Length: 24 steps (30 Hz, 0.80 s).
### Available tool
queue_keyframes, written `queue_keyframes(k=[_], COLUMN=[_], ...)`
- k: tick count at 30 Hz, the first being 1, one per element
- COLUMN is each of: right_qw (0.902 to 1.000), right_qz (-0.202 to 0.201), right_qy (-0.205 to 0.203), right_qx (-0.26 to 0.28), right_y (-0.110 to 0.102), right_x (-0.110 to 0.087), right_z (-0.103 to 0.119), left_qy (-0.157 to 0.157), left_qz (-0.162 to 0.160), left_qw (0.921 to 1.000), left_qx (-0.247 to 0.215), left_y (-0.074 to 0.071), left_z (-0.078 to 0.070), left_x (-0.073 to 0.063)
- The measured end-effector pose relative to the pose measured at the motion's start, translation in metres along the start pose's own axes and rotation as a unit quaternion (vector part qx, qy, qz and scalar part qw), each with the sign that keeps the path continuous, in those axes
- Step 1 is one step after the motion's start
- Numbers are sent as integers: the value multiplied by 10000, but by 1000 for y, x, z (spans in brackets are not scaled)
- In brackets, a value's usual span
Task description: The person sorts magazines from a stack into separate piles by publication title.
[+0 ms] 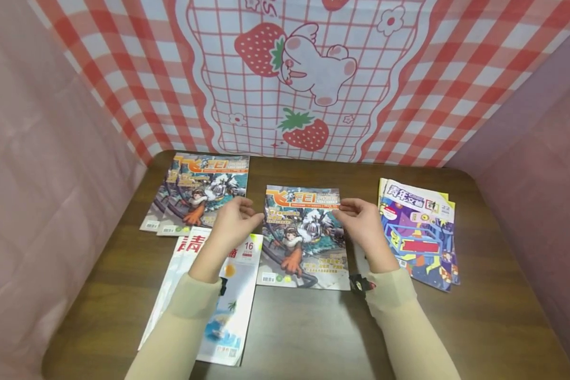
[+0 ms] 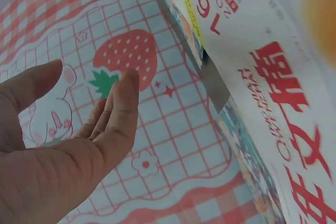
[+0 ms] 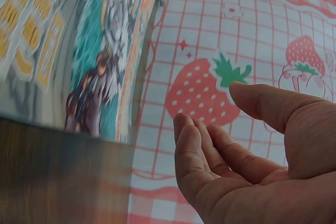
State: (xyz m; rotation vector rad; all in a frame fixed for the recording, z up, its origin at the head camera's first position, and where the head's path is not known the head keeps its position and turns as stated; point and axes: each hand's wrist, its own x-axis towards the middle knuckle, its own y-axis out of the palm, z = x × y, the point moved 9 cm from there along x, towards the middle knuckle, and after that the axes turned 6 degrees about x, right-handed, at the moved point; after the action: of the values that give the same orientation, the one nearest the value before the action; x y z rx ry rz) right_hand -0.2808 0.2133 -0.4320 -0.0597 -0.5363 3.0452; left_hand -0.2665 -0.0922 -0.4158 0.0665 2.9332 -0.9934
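Note:
A comic magazine [image 1: 304,237] with an orange title and an orange-gloved character lies flat in the middle of the table. My left hand [image 1: 235,221] is by its left edge, over the white magazines. My right hand [image 1: 363,221] hovers at its upper right edge; whether the fingertips touch it, I cannot tell from the head view. In the left wrist view the thumb and fingers [image 2: 118,114] stand apart with nothing between them. The right wrist view likewise shows a gap between thumb and loosely bent fingers [image 3: 191,145], beside the magazine cover [image 3: 94,51].
Overlapping comic magazines [image 1: 209,195] lie at the back left. White magazines [image 1: 235,311] with red lettering are fanned in front of them, partly under my left arm. A purple magazine stack [image 1: 415,235] lies on the right. A strawberry-print cloth [image 1: 309,132] hangs behind the wooden table [image 1: 494,306].

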Motion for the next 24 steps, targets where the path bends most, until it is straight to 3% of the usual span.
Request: queue_keyframes(k=[5,11,19,24], right_qw=[9999,9996,9996,9994], right_qz=[-119,-248,-207,-147], right_qy=[96,152,155,311], right_qx=[-5,-72,-83,-100], right_y=[-13,-22,-26,-26], right_x=[-2,-2,-2,-3], right_z=[-7,-13,-16,-19], left_qy=[56,-35,-184,-259], left_qz=[98,64,92,183], left_qw=[9999,9998,9995,9995], left_qx=[-88,-208,-247,13], left_y=[12,23,24,25], left_z=[-4,2,1,2], left_x=[8,12,14,15])
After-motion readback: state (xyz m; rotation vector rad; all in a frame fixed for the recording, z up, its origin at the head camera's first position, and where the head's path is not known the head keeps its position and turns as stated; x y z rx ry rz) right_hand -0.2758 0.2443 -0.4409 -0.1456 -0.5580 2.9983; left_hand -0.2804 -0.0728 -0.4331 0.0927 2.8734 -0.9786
